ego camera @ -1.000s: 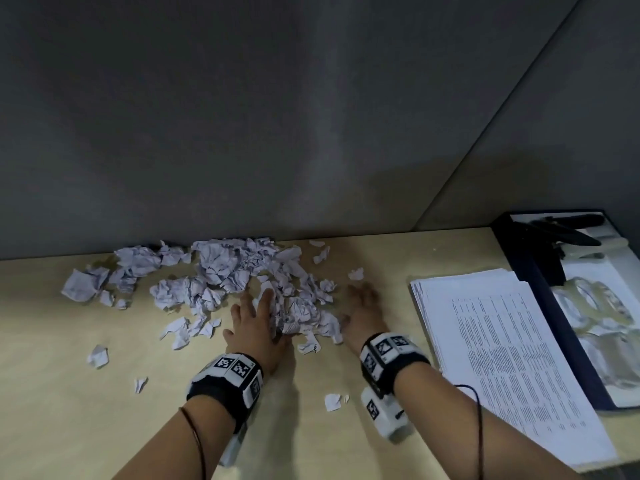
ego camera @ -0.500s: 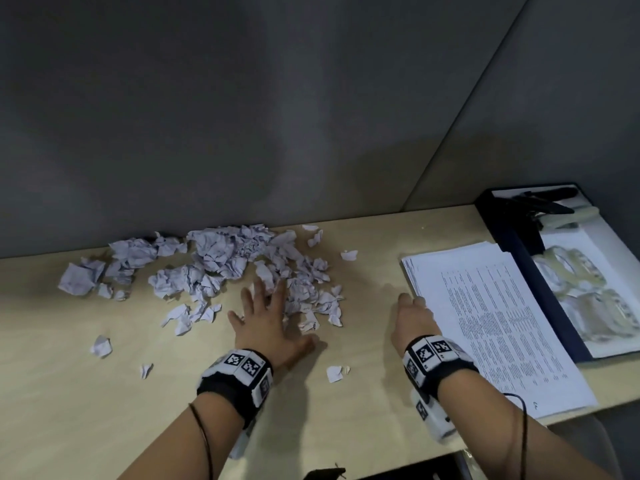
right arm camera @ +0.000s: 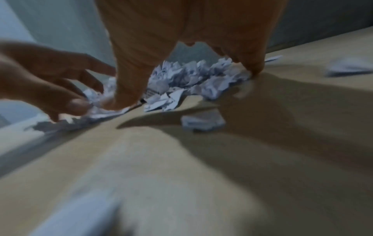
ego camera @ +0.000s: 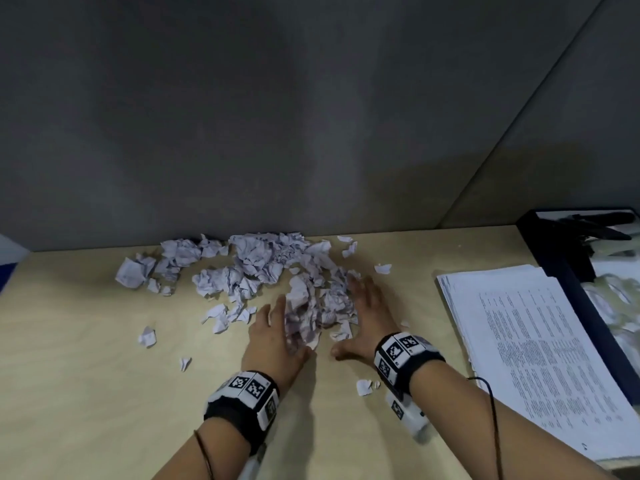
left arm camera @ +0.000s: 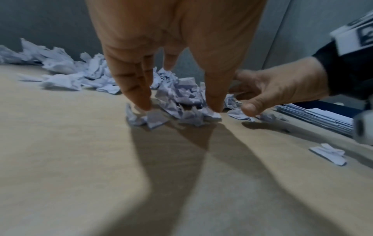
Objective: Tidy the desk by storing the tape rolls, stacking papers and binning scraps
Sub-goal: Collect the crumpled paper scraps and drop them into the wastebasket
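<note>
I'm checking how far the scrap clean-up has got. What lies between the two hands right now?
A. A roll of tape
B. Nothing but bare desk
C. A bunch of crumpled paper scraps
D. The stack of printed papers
C: the left hand and right hand flank a bunch of crumpled paper scraps on the desk, fingers extended against its sides.

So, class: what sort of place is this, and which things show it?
Probably an office cubicle: a pale wooden desk against grey partition panels, with a stack of printed white papers and a dark tray of clear tape rolls.
</note>
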Demonstrator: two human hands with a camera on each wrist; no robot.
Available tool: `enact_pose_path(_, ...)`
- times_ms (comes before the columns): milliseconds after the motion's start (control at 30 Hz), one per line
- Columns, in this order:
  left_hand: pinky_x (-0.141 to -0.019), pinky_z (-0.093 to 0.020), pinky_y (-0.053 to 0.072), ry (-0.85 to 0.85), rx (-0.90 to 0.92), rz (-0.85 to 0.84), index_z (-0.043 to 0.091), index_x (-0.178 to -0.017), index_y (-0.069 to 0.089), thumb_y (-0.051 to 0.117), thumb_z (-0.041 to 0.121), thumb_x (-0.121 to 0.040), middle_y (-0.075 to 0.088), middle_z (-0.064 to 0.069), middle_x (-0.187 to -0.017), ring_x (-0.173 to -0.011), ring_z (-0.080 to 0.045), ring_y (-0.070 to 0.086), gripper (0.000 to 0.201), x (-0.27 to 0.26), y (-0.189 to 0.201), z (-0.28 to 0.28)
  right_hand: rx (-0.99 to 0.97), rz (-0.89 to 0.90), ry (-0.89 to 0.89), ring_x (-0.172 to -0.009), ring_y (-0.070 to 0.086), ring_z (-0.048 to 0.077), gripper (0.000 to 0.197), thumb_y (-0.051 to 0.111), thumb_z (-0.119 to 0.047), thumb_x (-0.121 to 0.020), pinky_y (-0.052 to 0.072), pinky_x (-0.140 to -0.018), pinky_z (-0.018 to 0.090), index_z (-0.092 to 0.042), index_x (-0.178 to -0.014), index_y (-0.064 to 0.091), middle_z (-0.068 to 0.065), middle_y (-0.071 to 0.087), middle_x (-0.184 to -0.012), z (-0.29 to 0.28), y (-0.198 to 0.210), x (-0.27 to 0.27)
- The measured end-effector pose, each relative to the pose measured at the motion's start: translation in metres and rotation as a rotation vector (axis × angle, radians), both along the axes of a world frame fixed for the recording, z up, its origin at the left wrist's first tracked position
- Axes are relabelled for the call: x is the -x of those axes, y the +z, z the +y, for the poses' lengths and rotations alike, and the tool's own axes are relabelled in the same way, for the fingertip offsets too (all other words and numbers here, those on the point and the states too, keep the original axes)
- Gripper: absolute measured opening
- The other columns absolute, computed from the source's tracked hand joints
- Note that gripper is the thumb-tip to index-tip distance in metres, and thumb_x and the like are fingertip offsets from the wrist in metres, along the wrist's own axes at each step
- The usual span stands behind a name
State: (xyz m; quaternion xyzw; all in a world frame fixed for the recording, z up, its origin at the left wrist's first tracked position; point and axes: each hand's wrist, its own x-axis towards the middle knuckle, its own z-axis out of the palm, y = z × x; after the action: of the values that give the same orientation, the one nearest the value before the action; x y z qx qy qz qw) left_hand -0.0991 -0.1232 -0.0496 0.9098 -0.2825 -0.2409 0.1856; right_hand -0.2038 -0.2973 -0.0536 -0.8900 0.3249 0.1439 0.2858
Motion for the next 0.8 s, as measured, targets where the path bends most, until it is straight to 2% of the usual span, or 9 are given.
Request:
enact_pose_path(100, -0.090, -0.034, 0.048, 0.057, -0.033, 0.062, 0.031, -0.149, 0.006, 0.078, 0.035, -0.071, 0.028, -0.009, -0.137, -0.111, -0.030, 0.054, 0.106, -0.003, -0.002, 0.006, 0.058, 0.040, 0.150, -0.145, -0.016, 0.029, 0.145, 0.081, -0.064, -0.047, 0.009, -0.118, 0.051, -0.045, -0.139, -0.029, -0.004, -0.028, -0.155, -0.003, -0.007, -0.028)
enact_pose_path(233, -0.080, -0.027, 0.045, 0.088, -0.005, 0.133, 0.030, -0.149, 0.010, 0.073, 0.021, -0.077, 0.033, -0.012, -0.131, -0.094, -0.029, 0.060, 0.097, -0.007, -0.005, 0.002, 0.114, 0.029, 0.298, -0.145, -0.011, 0.033, 0.141, 0.073, -0.073, -0.042, 0.010, -0.115, 0.057, -0.051, -0.136, -0.030, -0.004, -0.022, -0.157, 0.002, -0.009, -0.053)
enact_pose_path(300, -0.076, -0.024, 0.041, 0.141, 0.053, 0.150, 0.027, -0.148, 0.018, 0.070, 0.015, -0.078, 0.039, -0.013, -0.127, -0.092, -0.029, 0.059, 0.088, -0.011, -0.006, -0.006, 0.151, 0.019, 0.361, -0.146, -0.006, 0.033, 0.140, 0.072, -0.075, -0.042, 0.013, -0.114, 0.057, -0.050, -0.138, -0.027, -0.002, -0.018, -0.158, 0.008, -0.009, -0.058)
enact_pose_path(367, -0.079, -0.026, 0.043, 0.206, 0.106, 0.166, 0.022, -0.143, 0.031, 0.066, 0.011, -0.078, 0.048, -0.015, -0.123, -0.096, -0.030, 0.059, 0.074, -0.017, -0.008, -0.014, 0.215, 0.009, 0.418, -0.144, 0.002, 0.035, 0.135, 0.069, -0.074, -0.046, 0.019, -0.112, 0.055, -0.046, -0.142, -0.021, 0.002, -0.008, -0.159, 0.015, -0.009, -0.061)
enact_pose_path(467, -0.084, -0.030, 0.045, 0.247, 0.110, 0.178, 0.014, -0.130, 0.046, 0.060, 0.009, -0.081, 0.059, -0.015, -0.117, -0.101, -0.031, 0.059, 0.051, -0.024, -0.010, -0.024, 0.286, -0.007, 0.446, -0.139, 0.016, 0.037, 0.113, 0.059, -0.070, -0.063, 0.026, -0.107, 0.053, -0.038, -0.146, -0.010, 0.007, 0.008, -0.156, 0.021, -0.013, -0.068)
enact_pose_path(533, -0.085, -0.026, 0.043, 0.276, 0.115, 0.196, 0.011, -0.127, 0.050, 0.057, 0.009, -0.086, 0.062, -0.012, -0.117, -0.105, -0.028, 0.060, 0.042, -0.028, -0.009, -0.028, 0.314, 0.006, 0.445, -0.135, 0.022, 0.037, 0.098, 0.053, -0.067, -0.072, 0.031, -0.103, 0.050, -0.033, -0.148, 0.001, 0.009, 0.016, -0.152, 0.021, -0.016, -0.074)
enact_pose_path(633, -0.085, -0.023, 0.040, 0.276, 0.118, 0.206, 0.011, -0.125, 0.056, 0.053, 0.013, -0.092, 0.064, -0.012, -0.117, -0.108, -0.027, 0.059, 0.033, -0.032, -0.008, -0.033, 0.356, 0.036, 0.474, -0.126, 0.031, 0.035, 0.080, 0.051, -0.060, -0.077, 0.038, -0.094, 0.045, -0.028, -0.143, 0.020, 0.011, 0.027, -0.145, 0.020, -0.018, -0.082)
enact_pose_path(700, -0.086, -0.022, 0.039, 0.261, 0.129, 0.223, 0.011, -0.126, 0.056, 0.050, 0.010, -0.093, 0.063, -0.012, -0.120, -0.111, -0.028, 0.057, 0.034, -0.036, -0.006, -0.036, 0.352, 0.049, 0.489, -0.122, 0.034, 0.035, 0.075, 0.054, -0.054, -0.079, 0.041, -0.089, 0.044, -0.026, -0.141, 0.024, 0.012, 0.029, -0.142, 0.019, -0.018, -0.087)
enact_pose_path(800, -0.078, -0.024, 0.039, 0.291, 0.148, 0.218, 0.010, -0.122, 0.053, 0.049, 0.004, -0.090, 0.063, -0.014, -0.117, -0.106, -0.029, 0.059, 0.033, -0.041, -0.005, -0.039, 0.284, 0.045, 0.494, -0.121, 0.034, 0.037, 0.068, 0.057, -0.047, -0.083, 0.042, -0.088, 0.042, -0.025, -0.140, 0.028, 0.012, 0.029, -0.141, 0.017, -0.012, -0.096)
